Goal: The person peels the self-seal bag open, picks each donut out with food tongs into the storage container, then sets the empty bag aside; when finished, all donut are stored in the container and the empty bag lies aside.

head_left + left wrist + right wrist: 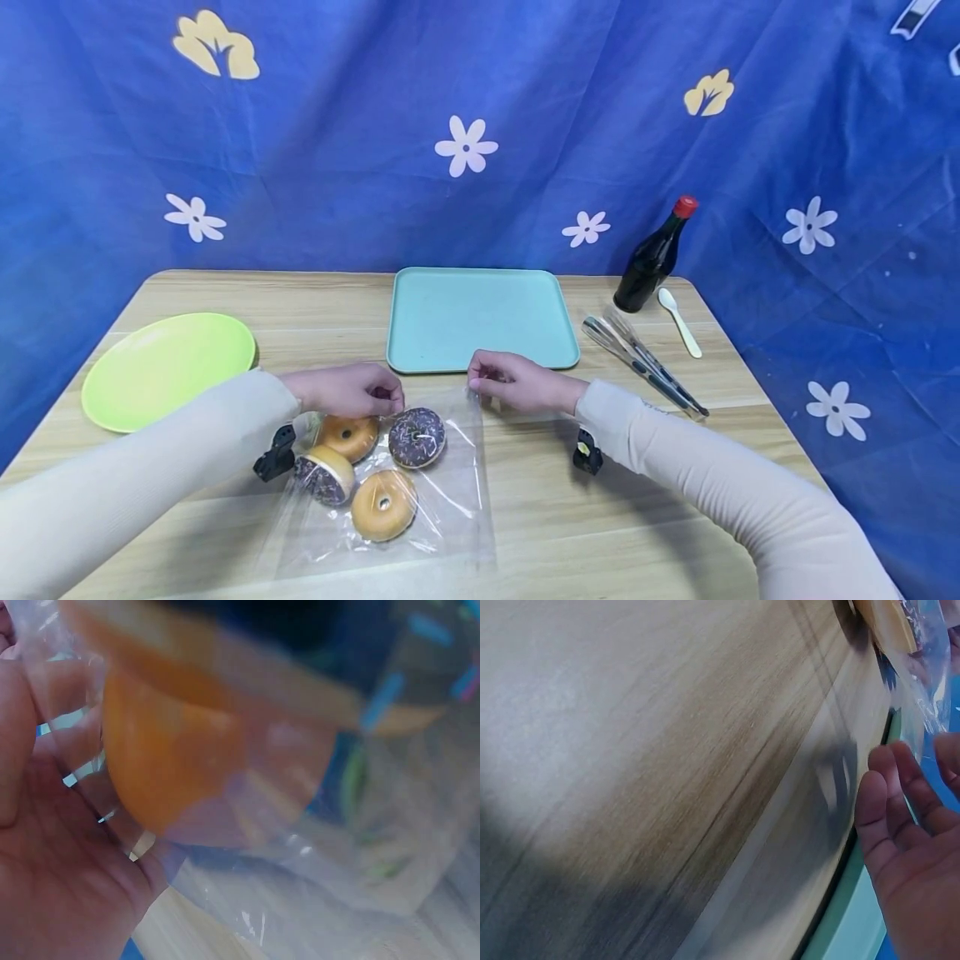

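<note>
A clear plastic bag (457, 500) lies on the near part of the table with several doughnuts inside. A chocolate doughnut with sprinkles (417, 437) is near its upper middle, and a plain doughnut (384, 506) sits below. Another plain doughnut (348, 437) and a tilted chocolate one (326, 475) are at the left. My left hand (356, 389) pinches the bag's upper edge above the doughnuts; the left wrist view shows an orange doughnut (180, 757) through the film beside that palm. At the bag's upper right corner, my right hand (521, 381) pinches the film with fingers curled.
Just beyond my hands lies a light blue tray (480, 321). A green plate (168, 367) is at the left, partly behind my left sleeve. Tongs (645, 362), a small spoon (679, 323) and a dark red-capped bottle (651, 262) stand or lie at the right. A blue curtain (360, 150) hangs behind.
</note>
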